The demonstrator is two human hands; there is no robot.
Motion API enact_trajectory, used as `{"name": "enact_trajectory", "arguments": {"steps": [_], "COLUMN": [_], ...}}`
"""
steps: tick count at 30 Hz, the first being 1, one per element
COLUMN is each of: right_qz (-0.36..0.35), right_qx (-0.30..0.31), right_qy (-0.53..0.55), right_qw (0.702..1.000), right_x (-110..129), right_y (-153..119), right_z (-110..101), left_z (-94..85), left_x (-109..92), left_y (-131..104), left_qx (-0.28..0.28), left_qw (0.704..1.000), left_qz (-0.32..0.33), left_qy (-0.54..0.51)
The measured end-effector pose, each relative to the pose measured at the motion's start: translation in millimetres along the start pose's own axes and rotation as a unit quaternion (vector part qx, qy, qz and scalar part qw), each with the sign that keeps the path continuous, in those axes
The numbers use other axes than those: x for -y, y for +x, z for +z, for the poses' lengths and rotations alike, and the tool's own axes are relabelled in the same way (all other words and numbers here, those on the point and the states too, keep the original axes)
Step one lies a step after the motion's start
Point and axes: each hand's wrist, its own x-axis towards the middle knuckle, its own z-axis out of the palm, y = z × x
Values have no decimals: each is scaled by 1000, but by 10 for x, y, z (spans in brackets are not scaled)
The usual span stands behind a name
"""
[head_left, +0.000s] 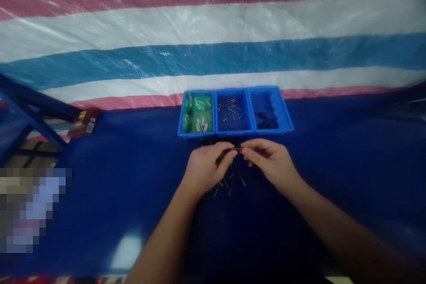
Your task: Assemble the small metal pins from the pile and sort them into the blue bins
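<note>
Between my two hands, a thin dark rod-like piece (237,148) lies level, pinched at one end by each hand. My left hand (209,164) closes thumb and forefinger on its left end. Thumb and forefinger of my right hand (271,159) grip the right end. Its exact kind is too small to make out. Below and partly behind my left hand, several slim metal pieces (242,179) lie scattered on the blue table. Just beyond my hands, the middle blue bin (218,129) holds several similar slim pieces (229,107).
The left bin (180,129) contains green plastic bags (188,104) and small whitish pieces (201,124). Dark pieces (266,120) lie in the right bin (286,120). A red box (84,122) sits by a blue metal frame (36,106) at left. Striped sheeting (213,57) hangs behind the table (133,177).
</note>
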Motion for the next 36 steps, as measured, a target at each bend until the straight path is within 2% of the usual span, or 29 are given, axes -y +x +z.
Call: {"name": "enact_trajectory", "arguments": {"steps": [4,11,17,25,31,36], "right_qz": [5,-6,3,-10,6,3], "right_qx": [3,10,4,6,10,14], "right_qy": [7,-17,4,-25,3,-4], "right_qw": [1000,1000,1000,1000,1000,1000], "right_x": [-9,-8,-6,18,31,32], "right_y": [0,-14,7,-30,-16,-15], "right_z": [-8,-8,-6,0,-5,0], "left_z": [13,-25,2,-51,-20,0], "left_x": [3,-18,-4,-14,4,12], "left_y": [-4,23,-7,13,-4,2], "left_qx": [-20,9,-9,18,-1,-5], "left_qw": [1000,1000,999,999,999,1000], "left_qz": [5,13,-11,13,-6,2], "left_qy": [-8,-8,-32,-41,-35,-27]}}
